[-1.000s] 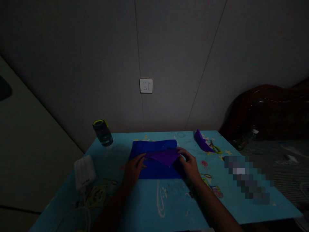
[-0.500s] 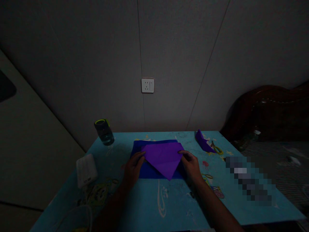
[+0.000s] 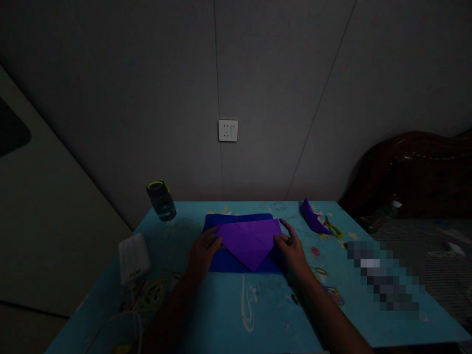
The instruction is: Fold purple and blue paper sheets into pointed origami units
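A folded sheet of purple paper (image 3: 250, 242), creased and coming to a point toward me, is held above blue paper (image 3: 228, 265) on the table. My left hand (image 3: 202, 251) pinches its left corner, the thumb on top and the fingers partly tucked behind. At the right edge my right hand (image 3: 291, 247) grips it, with the thumb on the near face and the index finger raised at the upper corner. The undersides of the purple paper and most of the blue paper are hidden.
On the light-blue patterned table (image 3: 228, 314) a water bottle (image 3: 162, 201) stands back left, near a white power bank (image 3: 134, 259) with a cable. A folded purple paper boat (image 3: 312, 217) and yellow-handled scissors (image 3: 335, 230) lie back right. A blurred-out object (image 3: 383, 278) sits at right.
The purple paper's near point has swung slightly left and its right corner a little right. My right index finger has lifted toward the upper corner. The view has shifted slightly.
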`<state>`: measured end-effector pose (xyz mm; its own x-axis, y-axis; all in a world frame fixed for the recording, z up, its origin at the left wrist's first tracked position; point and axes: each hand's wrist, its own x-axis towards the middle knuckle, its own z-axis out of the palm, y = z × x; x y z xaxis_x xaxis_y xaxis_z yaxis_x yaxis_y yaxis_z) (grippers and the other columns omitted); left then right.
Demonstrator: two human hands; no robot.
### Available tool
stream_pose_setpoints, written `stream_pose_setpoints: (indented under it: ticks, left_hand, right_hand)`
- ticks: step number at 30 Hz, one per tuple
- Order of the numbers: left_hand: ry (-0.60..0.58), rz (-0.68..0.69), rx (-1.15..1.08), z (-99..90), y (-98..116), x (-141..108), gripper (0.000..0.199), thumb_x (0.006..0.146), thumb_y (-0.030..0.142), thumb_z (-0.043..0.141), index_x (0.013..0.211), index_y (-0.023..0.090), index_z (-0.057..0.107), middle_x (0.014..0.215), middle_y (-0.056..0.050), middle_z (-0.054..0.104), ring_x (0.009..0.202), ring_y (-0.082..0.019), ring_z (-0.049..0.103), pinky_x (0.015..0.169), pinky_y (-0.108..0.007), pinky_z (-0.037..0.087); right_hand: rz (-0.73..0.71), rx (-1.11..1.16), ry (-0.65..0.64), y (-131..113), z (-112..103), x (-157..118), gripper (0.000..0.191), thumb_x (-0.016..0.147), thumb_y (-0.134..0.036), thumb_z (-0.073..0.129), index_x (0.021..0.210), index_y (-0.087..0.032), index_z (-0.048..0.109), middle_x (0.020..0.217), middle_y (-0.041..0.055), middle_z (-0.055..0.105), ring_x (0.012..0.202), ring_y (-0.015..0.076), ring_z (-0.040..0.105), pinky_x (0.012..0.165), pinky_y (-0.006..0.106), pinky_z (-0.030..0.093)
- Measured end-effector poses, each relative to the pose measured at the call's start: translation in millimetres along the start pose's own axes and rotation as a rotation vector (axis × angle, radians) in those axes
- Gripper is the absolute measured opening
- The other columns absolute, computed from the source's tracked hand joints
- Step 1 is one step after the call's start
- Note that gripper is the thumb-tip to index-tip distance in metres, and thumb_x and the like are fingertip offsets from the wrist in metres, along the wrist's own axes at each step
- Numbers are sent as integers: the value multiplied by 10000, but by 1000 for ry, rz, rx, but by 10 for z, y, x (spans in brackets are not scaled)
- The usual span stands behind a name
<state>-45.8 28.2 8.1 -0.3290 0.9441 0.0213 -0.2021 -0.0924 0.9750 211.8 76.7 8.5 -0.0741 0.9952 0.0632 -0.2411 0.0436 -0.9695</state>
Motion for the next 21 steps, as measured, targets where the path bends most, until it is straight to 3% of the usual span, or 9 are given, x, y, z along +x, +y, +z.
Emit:
stream_pose_setpoints:
  ticks: [2, 6, 11, 15, 21]
  left_hand:
    - [-11, -1, 0, -9, -9, 4, 439, 640, 387, 797, 974, 142, 653, 853, -65, 736, 830, -237, 715, 750, -366, 597]
    - [-10, 16, -21, -15, -28, 1, 333, 657, 364, 787, 891, 170, 650, 846, -44, 723, 815, -210, 704, 740, -340, 591]
    - [-15, 32, -71, -20, -46, 0, 233, 622, 328, 793, 710, 168, 649, 1025, -70, 697, 912, -221, 680, 741, -328, 591]
    - [4, 25, -140, -29, -67, 16, 187, 615, 292, 782, 662, 163, 655, 1008, -57, 688, 923, -222, 673, 769, -352, 592]
    - [65, -6, -230, -44, -58, 39, 171, 620, 253, 762, 756, 160, 714, 918, -62, 721, 862, -206, 686, 758, -345, 590]
  right_hand:
    - [41, 33, -8, 20, -14, 12, 631, 721, -365, 742, 1298, -259, 509, 641, -58, 599, 553, 145, 552, 565, 272, 430]
    - [59, 67, -21, 58, -45, 30, 349, 708, -339, 751, 1022, -250, 627, 597, -69, 568, 520, 125, 532, 531, 246, 410]
    - [70, 77, -84, 60, -62, 25, 136, 696, -291, 728, 804, -238, 664, 570, -41, 612, 536, 146, 555, 525, 249, 403]
    - [87, 105, -98, 45, -57, 12, 166, 674, -318, 727, 820, -243, 708, 645, -9, 680, 588, 173, 602, 596, 293, 464]
    - [106, 155, -166, 3, -8, -40, 302, 662, -368, 770, 938, -246, 752, 833, 51, 757, 776, 229, 688, 794, 386, 523]
